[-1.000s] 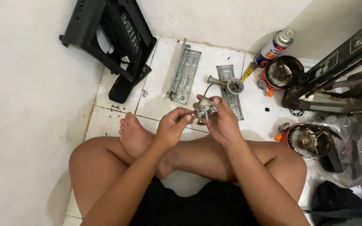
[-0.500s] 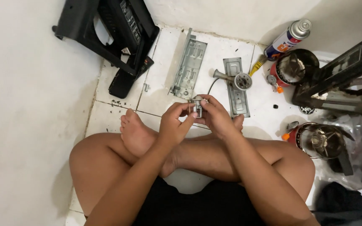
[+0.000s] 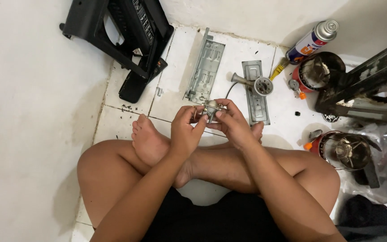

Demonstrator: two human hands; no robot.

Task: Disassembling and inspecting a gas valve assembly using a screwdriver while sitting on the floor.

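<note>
I sit cross-legged on a white tiled floor [image 3: 180,67]. Both hands meet in front of my crossed feet around a small metal valve part [image 3: 211,107]. My left hand [image 3: 185,130] pinches its left side with thumb and fingers. My right hand [image 3: 231,123] grips its right side from above. A thin dark wire runs from the part toward a small funnel-shaped metal piece [image 3: 252,83] lying on the floor just beyond my hands.
Two flat grey metal plates [image 3: 205,67] [image 3: 256,96] lie on the tiles ahead. A black plastic frame [image 3: 122,36] sits at the far left. A spray can [image 3: 312,40], two round burner units [image 3: 316,74] [image 3: 343,150] and a dark metal stand [image 3: 368,85] crowd the right side.
My view has shifted slightly. My hands stay together on the metal part, turning it a little between the fingers; it sits marginally lower and closer to me than before.
</note>
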